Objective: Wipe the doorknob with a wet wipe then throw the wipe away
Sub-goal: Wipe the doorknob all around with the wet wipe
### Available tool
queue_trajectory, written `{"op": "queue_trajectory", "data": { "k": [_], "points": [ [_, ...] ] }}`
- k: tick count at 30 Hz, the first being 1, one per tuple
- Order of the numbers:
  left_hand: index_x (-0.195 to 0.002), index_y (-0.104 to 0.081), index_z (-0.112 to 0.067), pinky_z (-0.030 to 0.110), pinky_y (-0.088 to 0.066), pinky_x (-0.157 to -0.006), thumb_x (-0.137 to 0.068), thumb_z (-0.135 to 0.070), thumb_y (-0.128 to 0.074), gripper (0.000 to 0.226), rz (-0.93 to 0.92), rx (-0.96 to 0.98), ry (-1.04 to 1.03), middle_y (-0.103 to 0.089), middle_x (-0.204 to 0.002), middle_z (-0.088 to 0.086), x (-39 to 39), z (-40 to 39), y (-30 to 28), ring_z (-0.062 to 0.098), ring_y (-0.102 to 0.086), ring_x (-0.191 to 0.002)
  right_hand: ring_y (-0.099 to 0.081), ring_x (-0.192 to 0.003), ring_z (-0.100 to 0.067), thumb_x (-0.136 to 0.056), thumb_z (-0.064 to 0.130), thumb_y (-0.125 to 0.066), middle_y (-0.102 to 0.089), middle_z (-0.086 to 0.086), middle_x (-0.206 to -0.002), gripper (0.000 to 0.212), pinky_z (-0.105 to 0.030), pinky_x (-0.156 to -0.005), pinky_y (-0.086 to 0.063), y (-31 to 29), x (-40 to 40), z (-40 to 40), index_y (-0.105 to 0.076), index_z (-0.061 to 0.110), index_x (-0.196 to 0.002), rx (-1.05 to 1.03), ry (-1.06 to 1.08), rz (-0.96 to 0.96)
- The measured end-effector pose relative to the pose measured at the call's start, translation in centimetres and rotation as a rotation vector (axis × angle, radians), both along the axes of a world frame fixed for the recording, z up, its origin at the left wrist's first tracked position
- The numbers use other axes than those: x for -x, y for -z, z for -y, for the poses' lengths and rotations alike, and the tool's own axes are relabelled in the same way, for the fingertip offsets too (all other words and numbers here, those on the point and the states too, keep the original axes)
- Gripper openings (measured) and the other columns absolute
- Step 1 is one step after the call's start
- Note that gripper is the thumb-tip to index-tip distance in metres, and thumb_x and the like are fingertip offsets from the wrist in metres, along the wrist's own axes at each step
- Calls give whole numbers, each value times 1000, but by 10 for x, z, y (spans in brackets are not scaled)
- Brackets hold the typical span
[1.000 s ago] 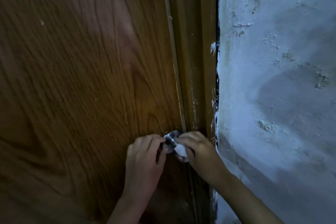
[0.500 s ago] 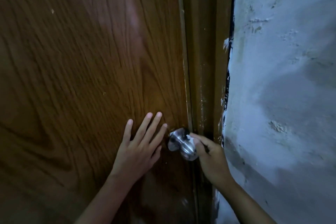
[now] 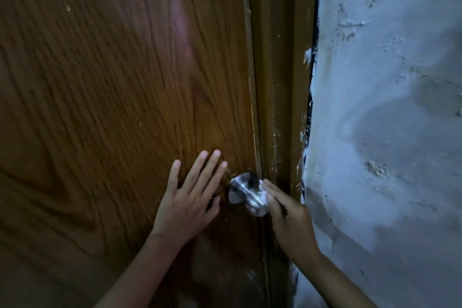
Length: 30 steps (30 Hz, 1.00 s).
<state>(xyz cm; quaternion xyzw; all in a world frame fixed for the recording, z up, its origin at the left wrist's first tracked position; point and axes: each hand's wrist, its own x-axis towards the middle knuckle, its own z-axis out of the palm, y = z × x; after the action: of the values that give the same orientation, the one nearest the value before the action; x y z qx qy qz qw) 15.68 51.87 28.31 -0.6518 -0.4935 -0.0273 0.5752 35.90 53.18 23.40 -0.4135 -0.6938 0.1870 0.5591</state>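
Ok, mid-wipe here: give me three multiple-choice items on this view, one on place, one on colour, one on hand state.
1. Where does the left hand rest?
A. flat on the door
B. on the wall
C. round the doorknob

2. What colour is the doorknob?
A. black
B. silver
C. brass yellow

3. What is the right hand doing?
A. hanging idle
B. pressing the wet wipe to the knob
C. pushing the wall

Answers: 1 A, fingers spread on the wooden door; 2 B, shiny metal; 3 B, white wipe between fingers and knob.
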Motion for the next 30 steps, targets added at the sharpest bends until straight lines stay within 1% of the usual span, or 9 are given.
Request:
{"op": "queue_trajectory", "data": {
  "k": [3,8,11,13,15,19,22,26,30],
  "points": [
    [-145,-22,-16,53,2,-114,-86,-48,-35,69,0,0,-2,-14,-154,6,0,0,1,25,-9,-141,-45,-112,21,-87,16,-49,-58,5,-120,33,-6,-96,-39,6,-3,5,-51,17,-120,-31,37,-1],
    [-145,-22,-16,53,4,-114,-86,-47,-33,67,-3,-1,4,-14,-153,7,0,0,0,26,-9,-141,-51,-117,-2,-87,14,-49,-56,2,-122,30,-17,-105,-36,6,0,6,-61,8,-113,-173,18,185],
    [-144,-25,-16,52,3,-114,-86,-47,-34,66,-1,1,4,-19,-152,6,0,0,-1,26,-15,-140,-54,-105,14,-91,10,-49,-61,8,-116,28,-4,-94,-40,-4,-3,4,-60,17,-115,84,-14,-38],
    [-144,-26,-17,52,4,-114,-86,-46,-34,66,12,7,12,-21,-152,7,0,1,-1,25,-16,-140,-59,-97,9,-92,9,-48,-64,9,-108,27,3,-80,-41,2,-6,4,-62,15,-113,290,-14,-156],
    [-144,-26,-16,52,5,-114,-86,-46,-34,66,24,19,21,-20,-152,7,0,1,-2,25,-11,-140,-62,-99,-3,-92,11,-48,-66,7,-108,26,0,-80,-43,11,-4,9,-63,14,-113,337,26,-161],
    [-145,-23,-16,52,4,-114,-87,-46,-33,66,8,14,15,-16,-153,7,0,2,-2,26,-9,-140,-53,-98,22,-91,16,-50,-62,14,-110,25,-1,-86,-41,8,3,13,-63,19,-113,210,84,-155],
    [-145,-23,-16,52,3,-114,-87,-47,-32,66,-12,4,9,-15,-153,9,1,1,-1,26,-9,-140,-54,-109,11,-90,29,-42,-61,14,-116,34,-10,-95,-43,-5,2,4,-63,17,-115,81,-29,-35],
    [-145,-24,-16,52,4,-114,-86,-47,-32,67,-6,-2,9,-15,-153,9,1,0,-1,26,-10,-140,-62,-95,-8,-93,19,-46,-70,7,-100,24,-27,-85,-50,-13,2,-10,-66,30,-99,372,-86,-130],
    [-145,-25,-16,52,3,-114,-87,-48,-33,67,-17,-14,10,-13,-154,10,1,0,0,26,-10,-141,-65,-91,-19,-92,13,-47,-70,-5,-93,24,-35,-84,-52,-10,5,-9,-67,22,-86,799,-183,-601]
  ]
}}
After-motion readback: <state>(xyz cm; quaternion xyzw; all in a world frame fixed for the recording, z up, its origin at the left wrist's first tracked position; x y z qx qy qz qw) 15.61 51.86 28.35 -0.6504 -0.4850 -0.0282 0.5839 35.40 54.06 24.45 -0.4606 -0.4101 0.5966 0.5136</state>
